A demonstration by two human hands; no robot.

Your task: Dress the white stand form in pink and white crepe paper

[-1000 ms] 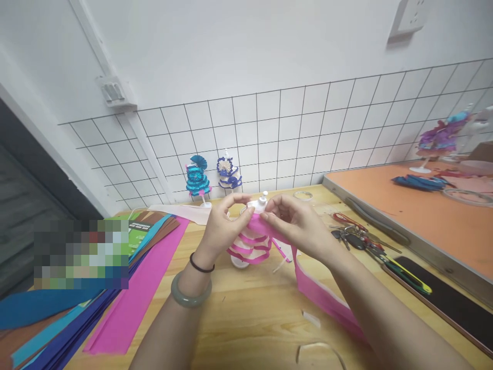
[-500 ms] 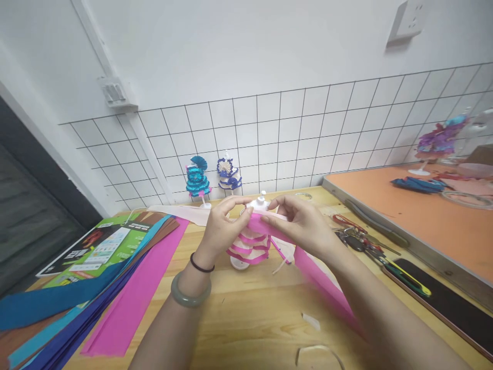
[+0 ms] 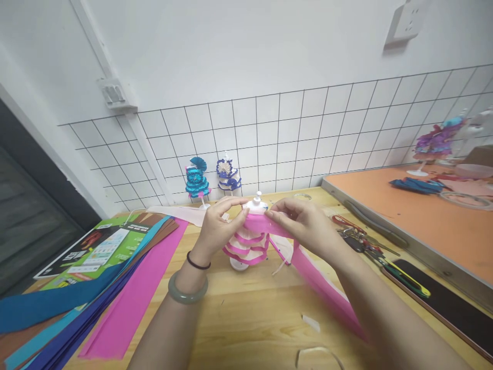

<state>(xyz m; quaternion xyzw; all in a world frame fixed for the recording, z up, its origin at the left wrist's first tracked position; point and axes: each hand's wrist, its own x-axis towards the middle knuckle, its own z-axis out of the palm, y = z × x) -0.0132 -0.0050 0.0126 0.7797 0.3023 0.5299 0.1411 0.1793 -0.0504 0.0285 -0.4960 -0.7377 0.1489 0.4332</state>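
A small white dress form (image 3: 256, 206) stands upright on the table, with tiers of white and pink ruffles (image 3: 246, 247) around its lower body. Across its chest lies a pink crepe paper strip (image 3: 257, 222), whose long tail hangs down to the right under my right forearm. My left hand (image 3: 221, 223) pinches the strip's left end against the form. With thumb and fingers closed, my right hand (image 3: 304, 221) grips the same strip at the form's right side. The fingers partly hide the form's sides.
Coloured paper strips (image 3: 134, 288) and a green printed sheet (image 3: 96, 246) lie at left. Two small dressed forms (image 3: 197, 180) stand by the gridded wall. At right are keys (image 3: 358, 239), a phone (image 3: 442, 303), small yellow-green scissors (image 3: 408, 280) and a raised orange board (image 3: 385, 195).
The pink strip now lies flatter across the form's chest, and more of the white neck and shoulders shows. Both hands keep their hold, with the right hand slightly lower.
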